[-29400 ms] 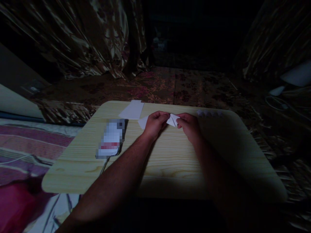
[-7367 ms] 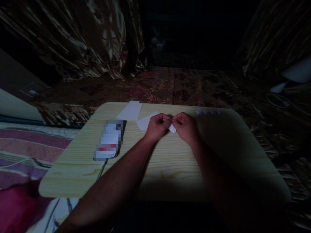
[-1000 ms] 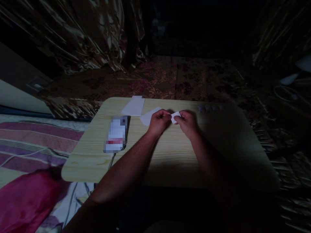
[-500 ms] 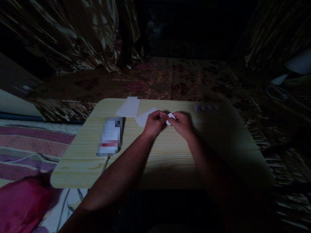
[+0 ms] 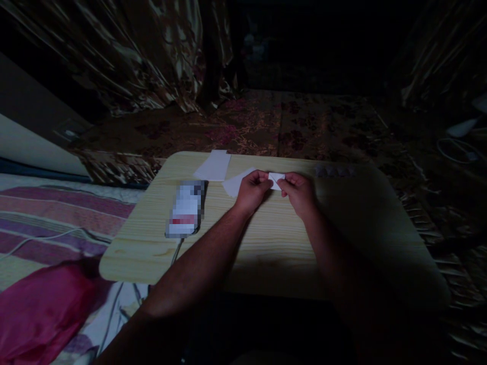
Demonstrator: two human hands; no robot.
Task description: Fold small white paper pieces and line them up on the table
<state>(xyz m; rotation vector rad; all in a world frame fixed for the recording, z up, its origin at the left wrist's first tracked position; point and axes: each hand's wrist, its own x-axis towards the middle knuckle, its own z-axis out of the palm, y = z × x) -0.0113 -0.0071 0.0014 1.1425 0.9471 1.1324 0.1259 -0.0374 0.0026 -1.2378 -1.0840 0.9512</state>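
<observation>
A small folded piece of white paper [image 5: 276, 180] is pinched between both hands over the wooden table [image 5: 274, 238]. My left hand [image 5: 252, 190] grips its left side, with the thumb on the face of the paper. On the other side, my right hand [image 5: 300, 190] holds the right edge between thumb and fingers. A diagonal crease line shows across the paper. White paper sheets [image 5: 234, 183] lie just left of my left hand, partly covered by it. Farther back on the left is another stack of white paper strips [image 5: 213, 166].
A phone [image 5: 186, 209], blurred out, lies on the table's left with a cable [image 5: 177, 251] running off the front edge. Several small folded pieces [image 5: 335, 171] sit in a row at the back right. A bed with a striped cover [image 5: 72, 213] adjoins the left side.
The paper between my hands has turned from a tilted position to a squarer one, showing more of its face. The whole view has shifted, so the table appears farther right.
</observation>
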